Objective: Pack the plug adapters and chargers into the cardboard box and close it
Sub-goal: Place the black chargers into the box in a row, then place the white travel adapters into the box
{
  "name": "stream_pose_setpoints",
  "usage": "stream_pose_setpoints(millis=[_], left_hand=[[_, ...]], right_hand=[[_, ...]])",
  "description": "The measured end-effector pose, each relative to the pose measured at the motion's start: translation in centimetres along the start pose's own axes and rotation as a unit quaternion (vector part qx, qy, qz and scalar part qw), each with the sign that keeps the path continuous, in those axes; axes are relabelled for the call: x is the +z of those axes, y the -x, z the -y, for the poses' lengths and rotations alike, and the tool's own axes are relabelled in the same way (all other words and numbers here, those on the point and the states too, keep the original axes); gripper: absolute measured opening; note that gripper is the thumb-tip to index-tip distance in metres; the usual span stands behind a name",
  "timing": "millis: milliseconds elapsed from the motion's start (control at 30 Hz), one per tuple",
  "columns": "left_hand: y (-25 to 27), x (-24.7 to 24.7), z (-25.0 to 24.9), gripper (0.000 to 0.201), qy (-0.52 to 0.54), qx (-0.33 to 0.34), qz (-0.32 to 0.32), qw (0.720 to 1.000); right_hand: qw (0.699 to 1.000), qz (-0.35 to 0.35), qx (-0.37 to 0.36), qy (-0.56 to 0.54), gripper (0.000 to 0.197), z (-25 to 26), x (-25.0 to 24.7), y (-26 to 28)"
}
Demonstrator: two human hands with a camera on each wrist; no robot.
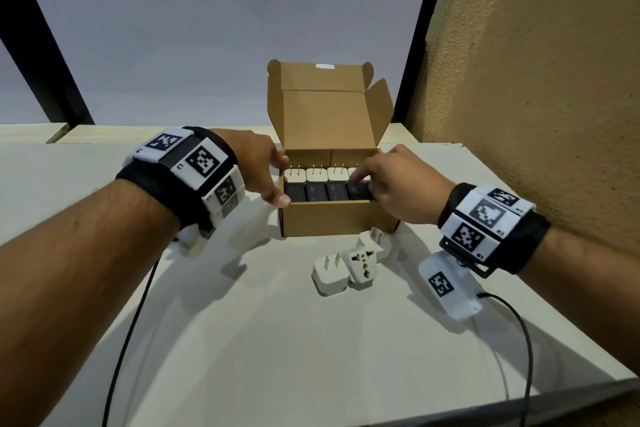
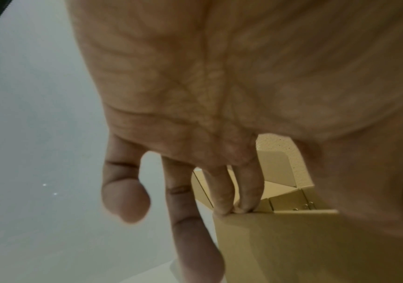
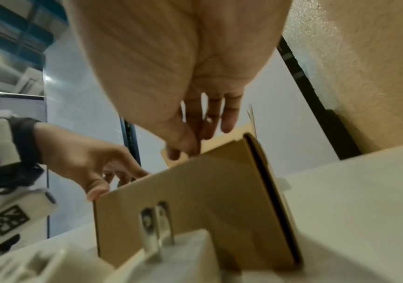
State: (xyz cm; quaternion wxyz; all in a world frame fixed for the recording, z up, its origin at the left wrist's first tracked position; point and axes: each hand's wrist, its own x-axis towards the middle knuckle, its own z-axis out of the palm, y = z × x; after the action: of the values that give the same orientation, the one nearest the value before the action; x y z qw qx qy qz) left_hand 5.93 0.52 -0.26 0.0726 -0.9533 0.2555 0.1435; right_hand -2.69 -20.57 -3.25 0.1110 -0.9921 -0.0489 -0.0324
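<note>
The cardboard box (image 1: pixel 337 220) stands open on the white table (image 1: pixel 242 340), its lid (image 1: pixel 327 114) upright at the back. Inside, a row of white chargers (image 1: pixel 315 176) stands prongs up behind a row of black adapters (image 1: pixel 313 192). My left hand (image 1: pixel 282 180) rests on the box's left end, thumb at the front corner, fingertips (image 2: pixel 234 208) on the rim. My right hand (image 1: pixel 363 182) reaches into the right end and pinches the rightmost black adapter (image 1: pixel 358 190). In front of the box lie a white charger (image 1: pixel 329 274), a white universal adapter (image 1: pixel 362 263) and another white charger (image 1: pixel 374 237).
A textured tan wall (image 1: pixel 536 80) rises close on the right. Black cables (image 1: pixel 128 340) trail from both wrists across the table. The table's front edge (image 1: pixel 519 406) runs across the lower right. The right wrist view shows the box front (image 3: pixel 195 201) and a charger's prongs (image 3: pixel 158 224).
</note>
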Motion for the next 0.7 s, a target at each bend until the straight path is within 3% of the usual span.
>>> stream_pose_setpoints(millis=[67,133,233,300,433,533,700], left_hand=[[0.0,0.0,0.0,0.084,-0.001,0.0,-0.002,1.0],[0.1,0.0,0.0,0.083,-0.002,0.0,-0.003,1.0],[0.0,0.2,0.1,0.083,0.003,0.0,-0.003,1.0],[-0.1,0.4,0.3,0.084,0.013,-0.002,-0.001,1.0],[-0.1,0.8,0.8,0.087,0.045,-0.006,0.005,0.999],[0.0,0.7,0.7,0.088,0.043,-0.013,0.006,0.999],[0.2,0.3,0.3,0.087,0.039,-0.015,0.006,0.999]], right_hand=[[0.997,-0.012,-0.076,-0.027,0.031,0.8,-1.0,1.0],[0.99,0.042,-0.131,-0.04,0.032,1.3,-1.8,2.0],[0.978,0.149,-0.148,0.01,0.034,1.4,-1.9,2.9],[0.973,0.161,-0.161,0.033,0.034,1.4,-1.8,3.2],[0.97,0.182,-0.145,0.069,0.038,0.7,-1.4,3.4],[0.971,0.198,-0.132,0.039,0.026,0.2,-1.3,3.5],[0.972,0.199,-0.107,0.07,0.047,0.5,-0.7,3.3]])
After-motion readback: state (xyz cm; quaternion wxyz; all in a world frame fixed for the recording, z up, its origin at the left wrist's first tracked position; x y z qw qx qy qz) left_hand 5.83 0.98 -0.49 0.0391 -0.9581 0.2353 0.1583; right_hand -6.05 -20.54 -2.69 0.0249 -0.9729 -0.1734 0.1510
